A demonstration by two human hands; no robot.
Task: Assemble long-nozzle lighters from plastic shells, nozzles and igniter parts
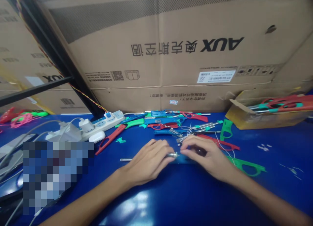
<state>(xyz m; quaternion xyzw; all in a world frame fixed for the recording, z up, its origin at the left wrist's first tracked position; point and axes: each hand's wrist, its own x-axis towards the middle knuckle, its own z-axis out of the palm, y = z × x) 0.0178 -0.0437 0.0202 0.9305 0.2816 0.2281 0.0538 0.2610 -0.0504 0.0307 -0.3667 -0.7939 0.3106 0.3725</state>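
Observation:
My left hand (153, 159) is closed around a metal lighter tube (173, 154). The tube's greenish end points right, and a thin metal rod (126, 160) sticks out on the other side of the hand. My right hand (207, 154) is just across from that end, thumb and forefinger pinched together. A dark rounded object (201, 151) shows in its curled palm; what the fingertips pinch is too small to make out. Below and between the hands is a blue lighter body (182, 159), partly covered by them. A green lighter handle (249, 167) lies to the right, beside my right wrist.
Several lighter parts and thin white wires (189, 131) are scattered beyond my hands. An open carton (259, 121) of red lighters stands back right. A power strip (105, 124) with chargers is at left, near a red handle (110, 139). Large cardboard (171, 69) walls the back.

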